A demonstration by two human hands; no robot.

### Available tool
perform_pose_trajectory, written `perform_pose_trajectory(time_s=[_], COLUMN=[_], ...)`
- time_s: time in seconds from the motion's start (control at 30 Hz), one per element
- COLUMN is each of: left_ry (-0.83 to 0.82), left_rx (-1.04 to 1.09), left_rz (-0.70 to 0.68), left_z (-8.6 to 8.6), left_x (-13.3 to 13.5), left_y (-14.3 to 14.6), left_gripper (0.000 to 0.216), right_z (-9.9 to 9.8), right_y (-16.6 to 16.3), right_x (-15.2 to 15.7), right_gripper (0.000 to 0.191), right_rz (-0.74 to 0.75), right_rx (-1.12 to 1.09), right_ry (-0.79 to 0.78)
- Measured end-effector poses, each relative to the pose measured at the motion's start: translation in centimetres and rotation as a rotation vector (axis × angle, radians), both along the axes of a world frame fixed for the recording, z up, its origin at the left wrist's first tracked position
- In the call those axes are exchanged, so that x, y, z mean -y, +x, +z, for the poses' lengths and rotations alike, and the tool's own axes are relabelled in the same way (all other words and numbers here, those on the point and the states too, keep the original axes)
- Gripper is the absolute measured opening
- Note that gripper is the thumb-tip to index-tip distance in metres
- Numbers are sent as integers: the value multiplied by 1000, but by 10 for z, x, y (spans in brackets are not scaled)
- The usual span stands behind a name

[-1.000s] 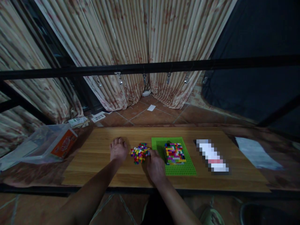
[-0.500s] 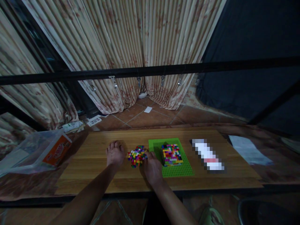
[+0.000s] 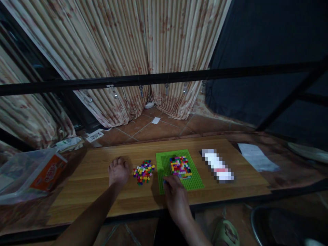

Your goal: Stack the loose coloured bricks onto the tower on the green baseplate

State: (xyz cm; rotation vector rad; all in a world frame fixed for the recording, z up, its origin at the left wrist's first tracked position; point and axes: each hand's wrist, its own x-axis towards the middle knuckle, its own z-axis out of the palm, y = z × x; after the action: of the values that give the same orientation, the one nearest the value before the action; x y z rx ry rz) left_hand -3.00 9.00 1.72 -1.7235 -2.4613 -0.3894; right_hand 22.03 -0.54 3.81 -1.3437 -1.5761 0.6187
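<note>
green baseplate [image 3: 163,165], multicolor brick block [image 3: 180,167] sitting on it, 1 loose brick pile [image 3: 144,172] left of it, left hand [image 3: 119,172] farther left, fingers relaxed, nothing held afaict, right hand [image 3: 177,196] at baseplate's near-left part, pinching seemingly a tiny bluish brick [image 3: 164,182]

Left grip [image 3: 119,172] palm-down, fingers [image 3: 120,161] relaxed; right grip [image 3: 176,193] nearer body, fingers bent (both forearms [image 3: 96,209] bare).

Narrow lane between loose bricks [image 3: 144,172] and green baseplate [image 3: 163,165]; brick block [image 3: 180,166] obstructs low passage across baseplate.
</note>
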Motion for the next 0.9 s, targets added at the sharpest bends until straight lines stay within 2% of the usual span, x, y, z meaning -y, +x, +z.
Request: perform_pose_trajectory(time_s=[0.17,0.4,0.57,0.9], left_ry=[-18,5,-6,-22], left_rx=[6,11,-5,-4], left_rz=[2,-3,-6,-1], left_z=[3,0,0,-1], left_x=[0,0,-1,-2], left_y=[1,-1,-2,-1], left_gripper=[45,44,45,46], right_z=[7,3,-3,-8], right_y=[34,67,67,66], right_x=[-4,-33,-43,-43], right_gripper=[22,26,23,25], right_rz=[-132,-326,-356,-338], right_rx=[-45,47,109,149], right_ry=[22,60,80,94])
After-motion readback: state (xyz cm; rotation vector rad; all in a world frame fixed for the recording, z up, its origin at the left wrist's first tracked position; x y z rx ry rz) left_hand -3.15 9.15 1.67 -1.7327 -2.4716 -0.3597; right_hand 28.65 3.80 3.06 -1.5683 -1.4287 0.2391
